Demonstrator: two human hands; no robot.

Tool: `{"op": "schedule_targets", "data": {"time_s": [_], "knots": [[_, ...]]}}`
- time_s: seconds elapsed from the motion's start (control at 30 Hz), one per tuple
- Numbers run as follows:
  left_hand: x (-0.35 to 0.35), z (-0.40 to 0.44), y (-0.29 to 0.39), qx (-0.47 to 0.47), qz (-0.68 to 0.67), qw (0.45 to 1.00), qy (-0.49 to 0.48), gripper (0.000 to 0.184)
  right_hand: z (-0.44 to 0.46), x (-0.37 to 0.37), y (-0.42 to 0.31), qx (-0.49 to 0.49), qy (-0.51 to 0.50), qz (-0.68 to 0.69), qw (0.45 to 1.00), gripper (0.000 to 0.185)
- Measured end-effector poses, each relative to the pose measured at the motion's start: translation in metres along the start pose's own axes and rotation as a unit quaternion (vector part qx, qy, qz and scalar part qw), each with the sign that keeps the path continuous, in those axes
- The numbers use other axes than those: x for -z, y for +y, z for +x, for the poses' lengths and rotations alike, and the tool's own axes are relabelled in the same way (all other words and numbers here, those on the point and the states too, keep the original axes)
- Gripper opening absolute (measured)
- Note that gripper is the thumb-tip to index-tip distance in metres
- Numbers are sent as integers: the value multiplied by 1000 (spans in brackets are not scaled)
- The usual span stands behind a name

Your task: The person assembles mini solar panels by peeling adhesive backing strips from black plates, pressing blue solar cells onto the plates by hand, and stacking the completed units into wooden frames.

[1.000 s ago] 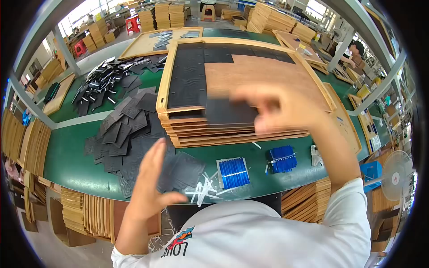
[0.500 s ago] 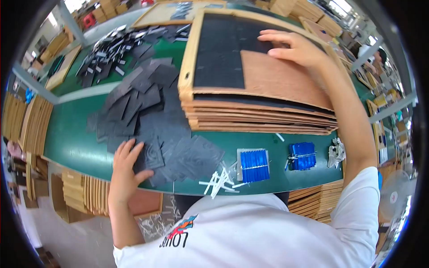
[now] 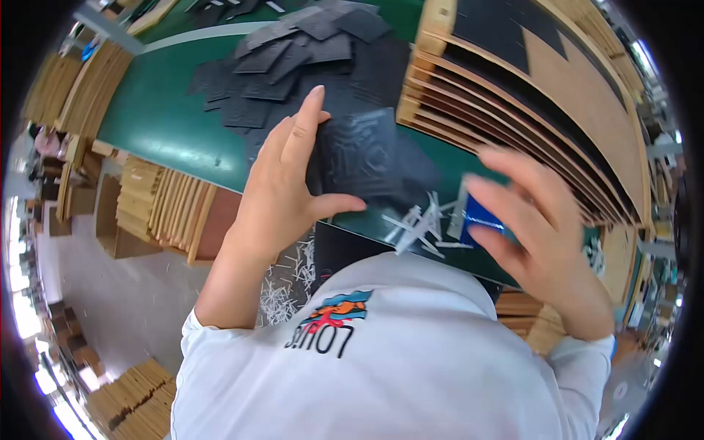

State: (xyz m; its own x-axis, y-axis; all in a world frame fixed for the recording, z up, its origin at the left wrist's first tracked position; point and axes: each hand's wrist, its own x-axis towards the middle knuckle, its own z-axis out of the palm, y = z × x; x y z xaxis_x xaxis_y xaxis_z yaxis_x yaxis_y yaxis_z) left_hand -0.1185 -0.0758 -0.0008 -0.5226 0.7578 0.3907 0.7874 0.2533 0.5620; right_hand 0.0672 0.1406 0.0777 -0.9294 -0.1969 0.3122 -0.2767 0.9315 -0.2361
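Digits spread on left hand [image 3: 282,183], at left edge of black sheet [image 3: 359,152], contact unclear; right hand [image 3: 532,224], blurred, digits apart, right of sheet, near blue bundle [image 3: 480,218].

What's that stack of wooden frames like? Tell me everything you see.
The stack of wooden frames lies flat on the green bench, with dark layers between its pale, wood-like edges. The topmost frame has a brown panel, partly covered by black pieces. The blurred right hand appears in front of its near side; contact is unclear.
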Motion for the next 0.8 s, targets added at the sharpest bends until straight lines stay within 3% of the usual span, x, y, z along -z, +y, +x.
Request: {"op": "schedule_targets", "data": {"time_s": [0.1,0.3,0.33,0.37,0.43,0.47,0.5,0.53,0.57,0.63,0.67,0.7,0.77,0.8], "knots": [[-21,5,26,-46,-49,997,-24,122,-6,-35,8,-181,62,104,976,59],[-39,7,66,-90,-69,991,-72,124,-43,-48,15,-163,155,109,968,64],[-41,8,71,-95,-64,990,-80,126,-50,-50,18,-124,184,93,971,52],[-42,10,72,-98,-67,989,-83,126,-57,-47,23,-129,184,91,970,52],[-40,13,72,-55,-325,910,-253,107,-72,-40,27,-37,193,80,977,33],[-46,12,73,-60,-325,909,-256,107,-76,-35,20,-66,204,101,972,11],[-56,11,71,-19,-550,790,-271,103,-79,-33,11,-69,208,98,971,11],[-65,9,72,28,-738,618,-270,100,-81,-32,0,-236,190,326,895,6],[-72,9,77,31,-736,617,-277,100,-81,-33,-9,-382,157,530,741,9],[-86,11,91,21,-758,613,-222,96,-75,-34,-17,-371,153,586,704,14],[-89,11,96,52,-769,601,-213,116,-73,-33,-19,-382,143,601,688,15],[-94,11,95,52,-768,601,-217,116,-73,-32,-20,-394,131,615,671,16],[-104,9,89,-23,-784,586,-204,112,-81,-31,-12,-391,90,609,685,20],[-102,8,90,-22,-785,585,-204,112,-79,-26,-8,-316,131,431,835,22]]}}
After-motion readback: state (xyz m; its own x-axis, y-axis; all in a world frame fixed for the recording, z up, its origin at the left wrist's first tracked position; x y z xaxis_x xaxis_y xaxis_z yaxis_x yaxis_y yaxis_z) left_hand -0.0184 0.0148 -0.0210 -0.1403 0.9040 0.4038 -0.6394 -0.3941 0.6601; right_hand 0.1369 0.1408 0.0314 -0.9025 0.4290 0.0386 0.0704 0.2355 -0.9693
